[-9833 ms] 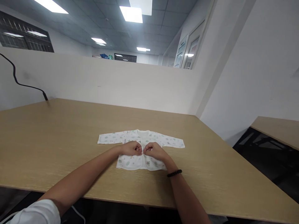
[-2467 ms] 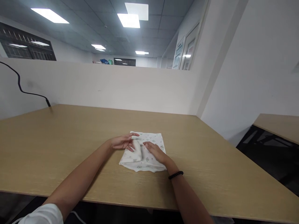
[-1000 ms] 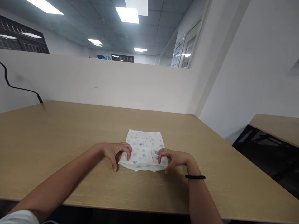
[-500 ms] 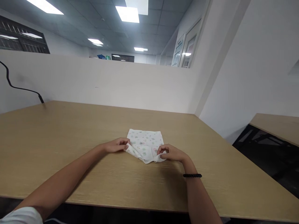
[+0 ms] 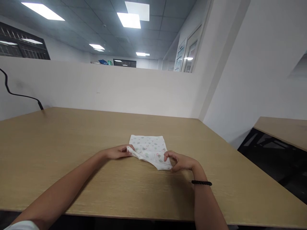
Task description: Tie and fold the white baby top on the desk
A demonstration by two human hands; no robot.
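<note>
A white cloth (image 5: pixel 148 145) with a small coloured print lies on the desk in front of me; its exact kind is unclear. My left hand (image 5: pixel 119 151) is closed on its near left edge, which is lifted a little between thumb and fingers. At the near right corner my right hand (image 5: pixel 181 161) is curved, thumb and fingers apart. Its fingertips rest on the cloth's right edge and the thumb is by the corner. The near part is wrinkled, and its edge slants from the left hand down to the right corner. The far part lies flat.
The wooden desk (image 5: pixel 96 124) is backed by a low white partition (image 5: pixel 120 89). A black cable (image 5: pixel 24 95) hangs at the far left. On the right are a wall (image 5: pixel 251 70) and another desk (image 5: pixel 283 127). A black bracelet (image 5: pixel 201 182) is on my right wrist.
My right thumb and fingers have spread apart from a pinch, and that hand has shifted slightly right. The cloth's near right corner now lies flatter. My left hand still holds its edge.
</note>
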